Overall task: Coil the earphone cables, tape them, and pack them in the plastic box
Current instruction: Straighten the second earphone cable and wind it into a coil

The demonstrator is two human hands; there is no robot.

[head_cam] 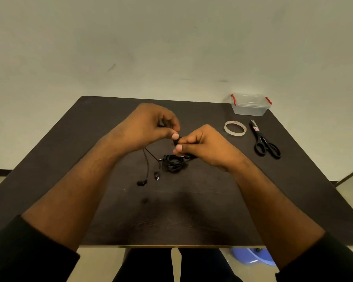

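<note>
On the dark brown wooden table (212, 210), two black earbuds (149, 179) lie left of centre, their thin cords running up to my left hand (149, 127), whose thumb and fingers pinch the black earphone cable (176, 140). My right hand (204, 146) pinches the same cable just beside it. A black coiled cable bundle (174, 162) rests under my hands. Far right sit a clear tape roll (235, 128), black-handled scissors (264, 140) and a clear plastic box with red clips (250, 104).

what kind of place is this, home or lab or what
Hard to say; likely a bare room set up for a tabletop task. A dark table stands against a plain pale wall, holding only task items: tape roll, scissors, plastic box.
</note>
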